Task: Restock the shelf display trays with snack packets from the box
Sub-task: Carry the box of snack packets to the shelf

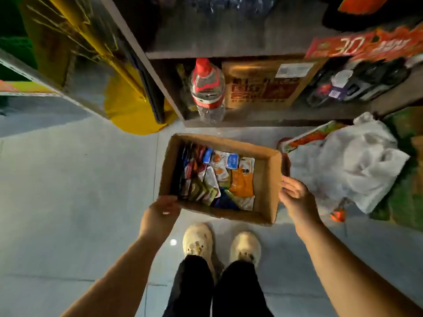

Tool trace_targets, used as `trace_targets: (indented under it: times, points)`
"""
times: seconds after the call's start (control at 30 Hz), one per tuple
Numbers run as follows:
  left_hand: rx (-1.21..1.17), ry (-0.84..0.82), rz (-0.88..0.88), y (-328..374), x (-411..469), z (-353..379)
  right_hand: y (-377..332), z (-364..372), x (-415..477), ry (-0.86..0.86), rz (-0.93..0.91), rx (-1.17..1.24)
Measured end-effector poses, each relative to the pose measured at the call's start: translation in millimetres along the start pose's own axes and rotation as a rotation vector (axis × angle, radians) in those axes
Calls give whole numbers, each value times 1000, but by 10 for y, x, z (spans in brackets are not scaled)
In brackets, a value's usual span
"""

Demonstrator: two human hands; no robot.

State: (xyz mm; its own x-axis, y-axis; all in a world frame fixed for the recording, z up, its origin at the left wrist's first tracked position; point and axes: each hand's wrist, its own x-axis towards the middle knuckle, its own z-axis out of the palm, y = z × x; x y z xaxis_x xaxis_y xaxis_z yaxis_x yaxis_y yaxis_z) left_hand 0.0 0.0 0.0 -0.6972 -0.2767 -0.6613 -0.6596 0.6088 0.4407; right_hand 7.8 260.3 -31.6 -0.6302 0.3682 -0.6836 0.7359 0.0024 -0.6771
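Open floor [68,179] lies left of the box [266,179]; the shelf [229,54] stands just beyond it, and a white bag [357,163] crowds its right. The left hand [163,207] grips the box's near corner, the right hand [295,193] its right wall. Snack packets [219,175] lie inside, labels unreadable.

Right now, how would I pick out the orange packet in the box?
Find the open cardboard box ahead of the person's shoes, between the left hand and right hand. Inside, the orange packet lies at the pile's right edge, beside bare cardboard; its neighbours are mostly white, blue or dark.
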Motion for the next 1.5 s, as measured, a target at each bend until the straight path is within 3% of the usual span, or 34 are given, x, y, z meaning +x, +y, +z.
trace_targets:
  times: [0.3,0.5,0.73,1.2,1.5]
  points:
    - [143,198,0,-502,1355,522,988,346,1107,266,-69,-289]
    - [186,148,-62,-512,1792,673,985,403,1376,255,31,-477]
    - [474,179,-159,-560,2034,610,944,434,1417,339,34,-663]
    - [313,171,-114,-717,1365,231,347,171,943,290,-230,-821]
    - [181,291,-118,-476,95,-905,-672,37,-124,232,-264,-817]
